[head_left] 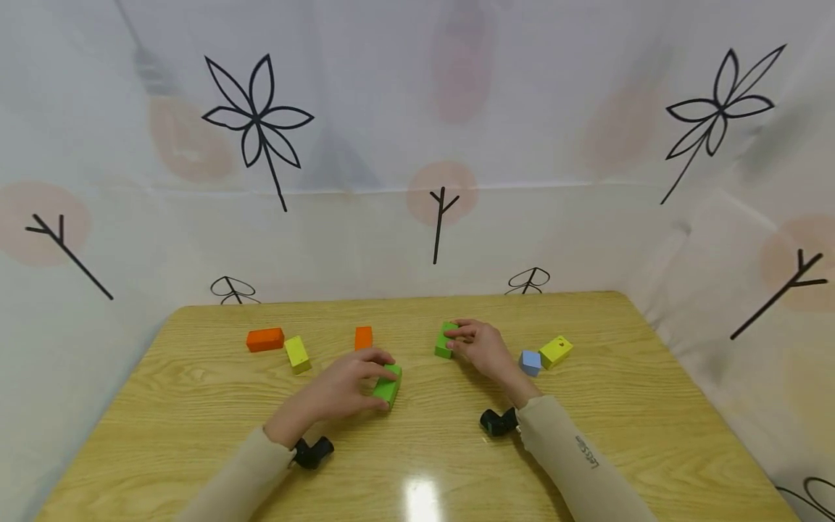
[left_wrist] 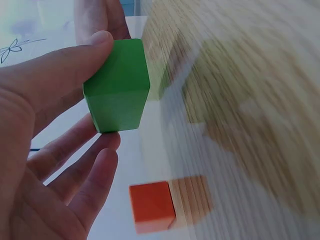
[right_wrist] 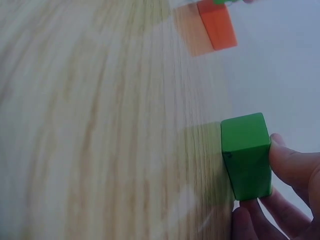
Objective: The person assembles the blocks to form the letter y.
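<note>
My left hand (head_left: 342, 384) pinches a green block (head_left: 389, 386) between thumb and fingers near the table's middle. The left wrist view shows that green block (left_wrist: 117, 85) close up, thumb against one side and fingers around the other. Farther back and to the right, my right hand (head_left: 485, 349) grips a second green block (head_left: 446, 341). From the right wrist, this block (right_wrist: 247, 155) appears to rest on the wood, thumb at one face and fingertips at another. An orange block (head_left: 363, 338) lies just behind my left hand, partly hidden by it.
At the left lie another orange block (head_left: 264, 340) and a yellow block (head_left: 297, 354). A small blue block (head_left: 530, 363) and a yellow block (head_left: 555, 352) sit right of my right hand. Patterned cloth (head_left: 365, 239) hangs behind the wooden table (head_left: 417, 449).
</note>
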A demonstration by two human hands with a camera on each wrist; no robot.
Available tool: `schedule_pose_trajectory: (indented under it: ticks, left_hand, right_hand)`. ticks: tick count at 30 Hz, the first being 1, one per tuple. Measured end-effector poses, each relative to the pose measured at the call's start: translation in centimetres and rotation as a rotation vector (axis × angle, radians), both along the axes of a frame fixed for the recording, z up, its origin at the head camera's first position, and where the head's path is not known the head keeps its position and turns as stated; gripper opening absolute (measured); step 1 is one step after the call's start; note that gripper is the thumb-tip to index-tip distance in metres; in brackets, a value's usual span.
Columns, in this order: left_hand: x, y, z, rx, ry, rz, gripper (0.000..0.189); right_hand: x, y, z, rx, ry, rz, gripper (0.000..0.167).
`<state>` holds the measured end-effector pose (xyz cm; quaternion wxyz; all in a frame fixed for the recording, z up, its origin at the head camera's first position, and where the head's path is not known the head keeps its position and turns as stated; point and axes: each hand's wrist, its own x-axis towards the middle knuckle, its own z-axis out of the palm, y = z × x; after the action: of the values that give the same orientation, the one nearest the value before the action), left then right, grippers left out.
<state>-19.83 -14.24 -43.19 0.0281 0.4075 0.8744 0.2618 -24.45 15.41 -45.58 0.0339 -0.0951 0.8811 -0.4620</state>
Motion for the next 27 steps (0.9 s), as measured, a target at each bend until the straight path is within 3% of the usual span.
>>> schedule_pose_trajectory:
  ticks: [6,15,27]
  left_hand:
    - [-0.9,1.9,-0.2,0.031,-0.019,0.018,0.042]
    - [-2.2,4.7,-0.8,0.034,0.002,-0.017,0.042]
    - [-3.1,7.1,-1.1,0.005,-0.017,-0.027,0.042]
  right_hand:
    - [-0.2,0.0,-0.2,0.002,0.01,0.008,0.026]
    - [-0.3,0.2,-0.1,-0.027,0.009,0.011,0.024]
    - [-0.5,0.2,-0.2,-0.003,-0.003,0.001,0.023]
